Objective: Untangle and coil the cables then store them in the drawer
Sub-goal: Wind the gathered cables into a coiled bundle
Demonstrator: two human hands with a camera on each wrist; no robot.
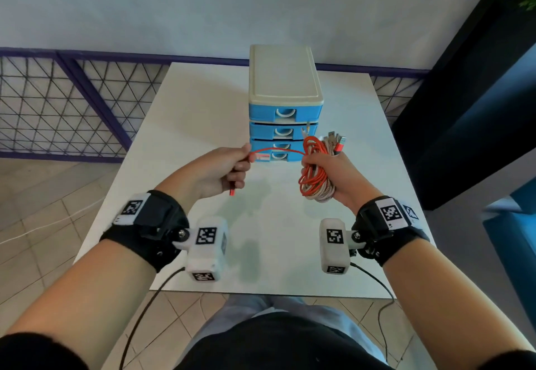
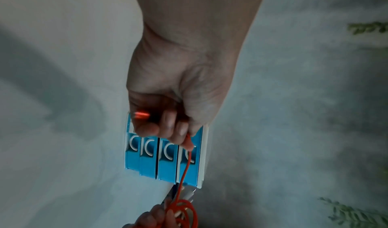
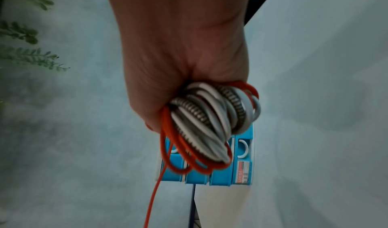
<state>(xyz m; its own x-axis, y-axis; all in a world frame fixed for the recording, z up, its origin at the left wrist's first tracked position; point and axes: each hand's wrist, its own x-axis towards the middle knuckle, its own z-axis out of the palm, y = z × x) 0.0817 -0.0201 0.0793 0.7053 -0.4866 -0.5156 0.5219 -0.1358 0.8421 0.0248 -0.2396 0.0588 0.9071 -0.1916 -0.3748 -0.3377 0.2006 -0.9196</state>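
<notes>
Orange cable [image 1: 275, 150] stretches between both hands.

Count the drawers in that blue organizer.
4, stacked in the blue organizer: top drawer, second drawer, third drawer, bottom drawer. All look closed; cable partly hides the lower ones.

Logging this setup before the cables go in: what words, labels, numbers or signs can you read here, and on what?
"LICOL", as best it reads: red-and-white sticker on the lowest drawer front of the blue drawer unit.
Smaller print on that sticker: too blurred to read.
Square black-and-white code tags on the wrist straps and cameras: patterns only, no words.
Cables: no print visible.
</notes>
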